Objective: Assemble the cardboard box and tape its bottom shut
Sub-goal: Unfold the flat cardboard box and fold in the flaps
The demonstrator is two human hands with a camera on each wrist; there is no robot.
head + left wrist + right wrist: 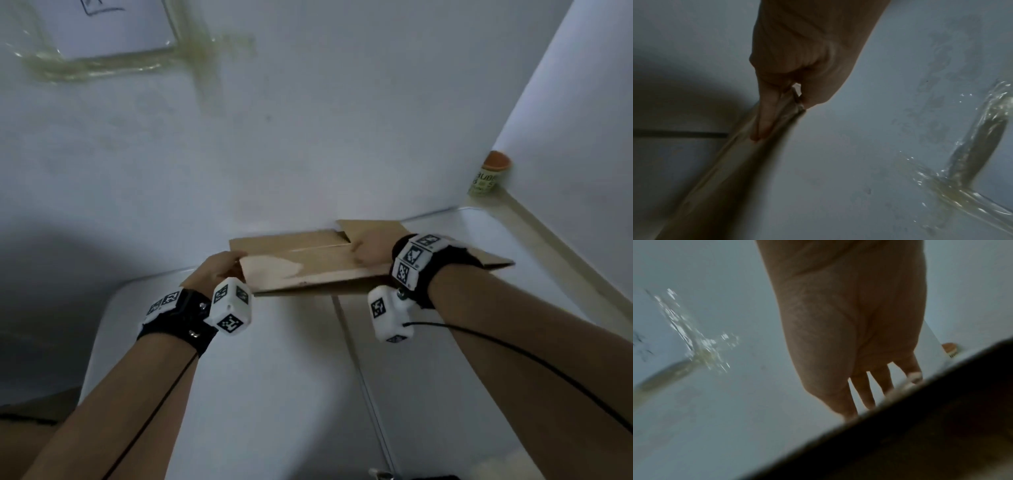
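A flattened brown cardboard box is held a little above the white table, close to the wall. My left hand pinches its left edge, thumb on top and fingers underneath; in the left wrist view the left hand clamps the thin folded cardboard. My right hand lies on top of the box near a notch between two flaps. In the right wrist view its fingers look fairly straight and their tips vanish behind the dark cardboard edge.
A small tube with an orange cap stands in the back right corner where two walls meet. A sheet of paper is fixed to the wall with yellowed tape. A seam runs down the table.
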